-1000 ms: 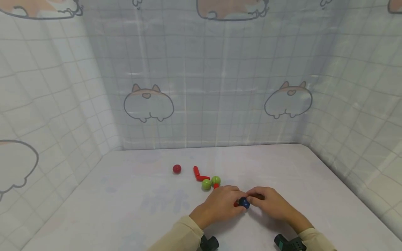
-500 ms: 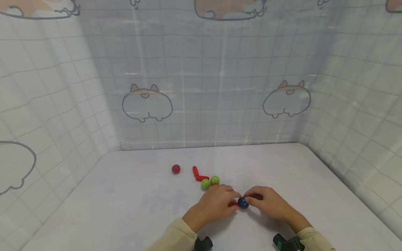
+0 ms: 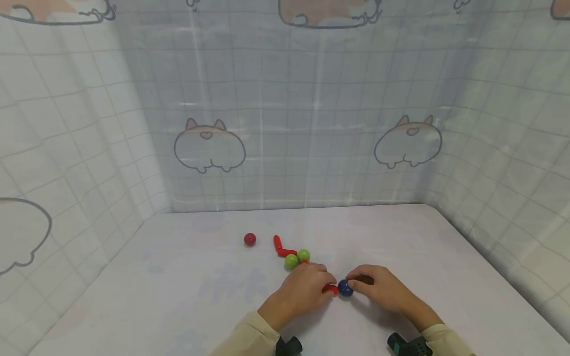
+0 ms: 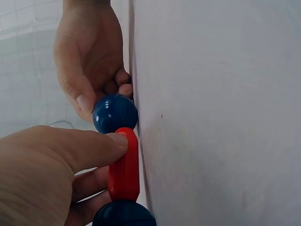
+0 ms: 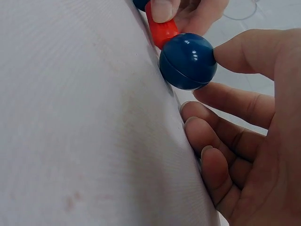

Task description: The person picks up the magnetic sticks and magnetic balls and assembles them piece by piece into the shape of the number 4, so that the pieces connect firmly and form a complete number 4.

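Note:
My left hand (image 3: 303, 292) pinches a red rod (image 4: 124, 165) between thumb and fingers, low over the table. At the rod's near end in the left wrist view sits a dark blue ball (image 4: 124, 215), which the left hand hides in the head view. Another blue ball (image 5: 188, 61) is right at the rod's other end, overlapping its tip. Thumb and index finger of my right hand (image 3: 380, 289) pinch this second ball from the right side. The other right fingers curl below it, their tips close to the tabletop.
Beyond the left hand lie two green balls (image 3: 291, 261), with a red piece partly hidden beside them. Two red rods (image 3: 287, 252) form an angle behind these. Farther left is a red ball (image 3: 250, 239). Patterned curtains (image 3: 285, 148) enclose the white table (image 3: 178, 277).
My left hand has shifted a little to the left with the red rod, so more of the rod shows beside the blue ball. The right hand stays nearly in place, holding the ball.

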### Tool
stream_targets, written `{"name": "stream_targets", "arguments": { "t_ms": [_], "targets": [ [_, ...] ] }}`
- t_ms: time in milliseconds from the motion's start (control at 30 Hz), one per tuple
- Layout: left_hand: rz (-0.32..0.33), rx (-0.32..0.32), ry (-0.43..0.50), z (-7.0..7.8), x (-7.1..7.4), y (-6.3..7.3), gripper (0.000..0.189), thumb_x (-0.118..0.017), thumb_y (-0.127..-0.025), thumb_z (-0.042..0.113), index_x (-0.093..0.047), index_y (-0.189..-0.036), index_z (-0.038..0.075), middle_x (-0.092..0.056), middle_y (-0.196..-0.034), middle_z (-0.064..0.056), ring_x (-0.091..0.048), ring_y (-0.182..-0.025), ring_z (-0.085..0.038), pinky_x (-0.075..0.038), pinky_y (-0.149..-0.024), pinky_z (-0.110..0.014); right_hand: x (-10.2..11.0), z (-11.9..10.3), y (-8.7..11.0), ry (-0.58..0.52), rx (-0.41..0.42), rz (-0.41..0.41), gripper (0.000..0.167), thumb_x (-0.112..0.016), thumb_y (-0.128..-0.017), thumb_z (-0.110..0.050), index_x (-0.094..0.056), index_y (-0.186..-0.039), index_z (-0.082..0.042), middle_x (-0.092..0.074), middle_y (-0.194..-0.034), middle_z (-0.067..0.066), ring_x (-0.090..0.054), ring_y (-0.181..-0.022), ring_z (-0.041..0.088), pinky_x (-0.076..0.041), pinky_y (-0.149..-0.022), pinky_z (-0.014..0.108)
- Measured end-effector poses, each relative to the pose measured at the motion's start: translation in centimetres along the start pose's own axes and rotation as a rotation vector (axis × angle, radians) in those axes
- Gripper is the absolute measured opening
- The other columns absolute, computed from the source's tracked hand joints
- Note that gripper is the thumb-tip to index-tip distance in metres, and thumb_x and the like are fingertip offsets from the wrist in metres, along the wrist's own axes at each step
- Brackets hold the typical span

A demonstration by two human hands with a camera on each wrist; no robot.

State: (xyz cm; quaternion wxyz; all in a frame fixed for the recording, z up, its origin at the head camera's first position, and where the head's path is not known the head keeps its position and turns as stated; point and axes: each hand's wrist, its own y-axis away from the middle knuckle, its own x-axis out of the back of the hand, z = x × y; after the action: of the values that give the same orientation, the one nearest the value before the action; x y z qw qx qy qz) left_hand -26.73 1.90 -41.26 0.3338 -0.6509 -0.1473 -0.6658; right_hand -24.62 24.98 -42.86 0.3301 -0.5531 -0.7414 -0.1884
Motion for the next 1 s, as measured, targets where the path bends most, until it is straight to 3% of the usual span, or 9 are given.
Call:
{"name": "stream_targets", "arguments": {
  "t_ms": [400,767,1000],
  "targets": [
    [0.04,0.016,0.114,-0.33,0.03,0.12,0.02,-0.079,-0.088,0.028,-0.08,-0.106,0.018,-0.068,-0.086,0.012,-0.056,-0.075,0.001,-0.048,-0.075,-0.011,0.08,0.07,-0.09,-0.009,0.017,-0.005,0.023,-0.067,-0.095,-0.034,-0.074,-0.109,-0.016,-0.068,-0.104,-0.009,-0.062,-0.095,0.013,-0.053,-0.084,0.031],
    [0.061,-0.04,0.082,-0.57,-0.04,0.12,0.019,-0.077,-0.091,0.027,-0.079,-0.107,0.019,-0.069,-0.092,0.011,-0.057,-0.08,0.001,-0.048,-0.08,-0.011,0.07,0.17,-0.11,-0.064,0.05,-0.032,0.019,-0.068,-0.095,-0.03,-0.072,-0.106,-0.016,-0.069,-0.095,-0.008,-0.063,-0.087,0.012,-0.052,-0.076,0.027],
    [0.067,-0.046,0.111,-0.75,0.09,0.42,0.02,-0.076,-0.092,0.028,-0.079,-0.109,0.019,-0.07,-0.096,0.011,-0.06,-0.085,0.001,-0.049,-0.083,-0.012,-0.14,0.45,-0.1,-0.068,0.049,-0.035,0.017,-0.067,-0.095,-0.031,-0.072,-0.105,-0.017,-0.069,-0.094,-0.008,-0.064,-0.086,0.013,-0.053,-0.076,0.028]
  ]
}}
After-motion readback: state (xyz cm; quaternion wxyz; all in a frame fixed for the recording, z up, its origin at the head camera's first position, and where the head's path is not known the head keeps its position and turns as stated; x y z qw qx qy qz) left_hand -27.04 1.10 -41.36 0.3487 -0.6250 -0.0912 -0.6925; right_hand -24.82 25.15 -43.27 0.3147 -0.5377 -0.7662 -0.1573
